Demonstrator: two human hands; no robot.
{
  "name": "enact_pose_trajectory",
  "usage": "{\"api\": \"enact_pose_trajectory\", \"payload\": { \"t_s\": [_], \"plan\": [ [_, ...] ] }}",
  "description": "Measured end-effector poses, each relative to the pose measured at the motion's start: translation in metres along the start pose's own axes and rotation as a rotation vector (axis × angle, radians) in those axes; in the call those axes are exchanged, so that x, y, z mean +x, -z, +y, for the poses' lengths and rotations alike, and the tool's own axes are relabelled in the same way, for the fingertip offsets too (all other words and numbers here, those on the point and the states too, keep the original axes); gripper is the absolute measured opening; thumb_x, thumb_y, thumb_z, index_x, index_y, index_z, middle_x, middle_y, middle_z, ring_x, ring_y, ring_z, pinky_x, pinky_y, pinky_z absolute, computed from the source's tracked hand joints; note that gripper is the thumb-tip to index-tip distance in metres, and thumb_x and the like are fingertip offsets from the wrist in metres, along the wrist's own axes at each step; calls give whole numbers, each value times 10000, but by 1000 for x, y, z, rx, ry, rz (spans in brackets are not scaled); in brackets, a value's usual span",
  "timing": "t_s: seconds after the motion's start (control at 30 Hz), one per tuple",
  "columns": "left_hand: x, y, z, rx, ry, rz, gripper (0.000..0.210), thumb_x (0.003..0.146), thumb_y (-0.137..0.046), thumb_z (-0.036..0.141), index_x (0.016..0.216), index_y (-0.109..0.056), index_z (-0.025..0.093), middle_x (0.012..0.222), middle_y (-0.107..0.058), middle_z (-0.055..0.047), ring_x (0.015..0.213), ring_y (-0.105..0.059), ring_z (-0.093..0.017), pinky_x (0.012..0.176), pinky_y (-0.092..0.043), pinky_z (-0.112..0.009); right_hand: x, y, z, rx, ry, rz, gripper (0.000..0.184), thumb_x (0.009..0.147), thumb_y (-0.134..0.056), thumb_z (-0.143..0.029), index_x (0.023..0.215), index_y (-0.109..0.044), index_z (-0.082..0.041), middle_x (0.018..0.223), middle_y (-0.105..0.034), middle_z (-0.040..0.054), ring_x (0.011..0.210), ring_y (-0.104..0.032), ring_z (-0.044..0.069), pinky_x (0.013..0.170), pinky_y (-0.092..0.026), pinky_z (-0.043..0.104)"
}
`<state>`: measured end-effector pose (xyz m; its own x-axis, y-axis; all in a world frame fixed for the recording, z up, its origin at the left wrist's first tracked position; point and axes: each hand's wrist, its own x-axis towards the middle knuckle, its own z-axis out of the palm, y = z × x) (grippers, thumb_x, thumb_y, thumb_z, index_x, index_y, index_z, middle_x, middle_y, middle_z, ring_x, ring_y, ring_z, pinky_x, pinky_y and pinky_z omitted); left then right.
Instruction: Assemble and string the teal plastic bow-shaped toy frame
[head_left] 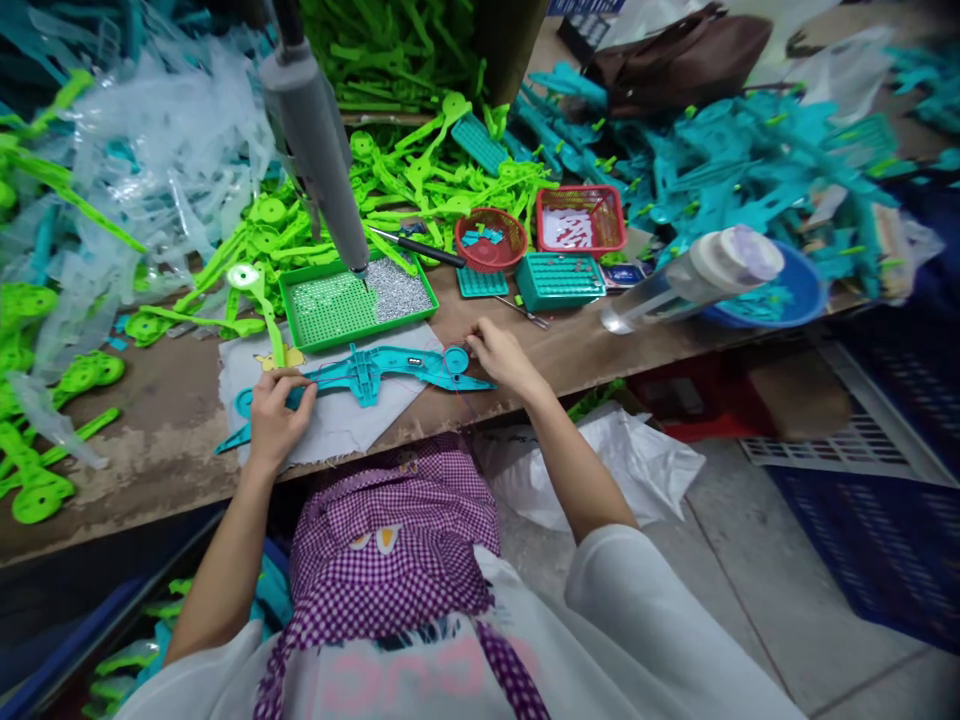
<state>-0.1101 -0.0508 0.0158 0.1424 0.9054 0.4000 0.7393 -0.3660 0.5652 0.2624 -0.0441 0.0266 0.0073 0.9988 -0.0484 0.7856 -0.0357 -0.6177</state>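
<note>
Bench (165,410) first: from my remote seat I see a pale cloth (345,432) spread near its front edge. Over the cloth lies the blue strip (364,376), its long axis roughly following that edge, right tip past the cloth. My left hand (279,412) pinches the strip's left stretch between thumb and fingers, so most of it reaches rightward from there. My right hand (499,353) is nearer the round right end, fingertips bunched beside a thin red wire (444,366); whether they pinch it, I cannot tell.
</note>
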Motion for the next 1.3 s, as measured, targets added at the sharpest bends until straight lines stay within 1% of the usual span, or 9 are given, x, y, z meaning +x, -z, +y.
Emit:
{"api": "enact_pose_trajectory", "payload": {
  "t_s": [0.2,0.37,0.47,0.6,0.77,0.9,1.03,1.2,1.3],
  "plan": [
    [4,-1,-4,7,-20,-37,117,848,-631,341,856,-649,226,968,-608,-66,949,-635,-237,927,-481,-409,5,2,-3,620,-214,60,61,785,-467,-241,845,-465,-230,606,-534,-53,504,-481,118,534,-379,248],
    [4,2,-1,-40,31,-41,129,845,-629,348,849,-636,220,956,-631,-64,967,-642,-238,934,-481,-403,-10,24,-22,647,-203,-6,86,752,-583,-272,776,-545,-199,562,-512,-63,475,-459,79,479,-347,221],
    [6,2,-1,-262,183,9,146,853,-625,353,877,-587,214,940,-683,-54,984,-661,-220,952,-483,-387,-19,19,-50,812,-65,-63,238,810,-617,-436,838,-578,-203,612,-565,-46,521,-522,88,515,-425,233],
    [16,2,-5,-804,413,240,246,767,-678,363,824,-486,219,847,-701,-13,838,-703,-180,886,-534,-369,-9,-25,-77,953,89,-44,438,792,-616,-638,944,-579,-228,684,-611,-35,598,-589,108,611,-508,267],
    [27,33,-18,-1149,756,434,138,716,-604,242,764,-479,213,794,-715,2,787,-701,-151,837,-570,-333,7,-70,-68,894,58,5,436,785,-626,-631,962,-594,-234,755,-617,-12,695,-613,147,708,-544,328],
    [24,74,-41,-1151,900,573,66,782,-535,202,754,-594,191,757,-713,10,802,-674,-101,861,-562,-261,6,-72,-60,744,133,9,364,824,-623,-551,973,-633,-219,854,-658,25,788,-624,168,770,-531,355],
    [1,100,-58,-1040,912,736,125,750,-585,124,686,-530,217,716,-721,58,753,-675,-100,815,-580,-280,0,-66,-64,524,263,-38,317,867,-606,-492,1012,-649,-214,900,-657,39,835,-616,178,811,-513,367],
    [-35,96,-62,-988,865,818,175,750,-675,156,756,-511,218,747,-706,67,715,-661,-85,776,-563,-252,-7,-64,-70,226,428,-87,295,891,-606,-452,1061,-637,-214,955,-609,61,905,-597,211,835,-494,373],
    [-30,83,-62,-982,768,899,149,842,-641,241,804,-498,224,804,-680,66,713,-637,-56,743,-529,-188,-9,-67,-71,27,484,-91,318,901,-583,-472,1036,-639,-190,960,-600,89,955,-587,253,851,-471,396]
  ]
}}
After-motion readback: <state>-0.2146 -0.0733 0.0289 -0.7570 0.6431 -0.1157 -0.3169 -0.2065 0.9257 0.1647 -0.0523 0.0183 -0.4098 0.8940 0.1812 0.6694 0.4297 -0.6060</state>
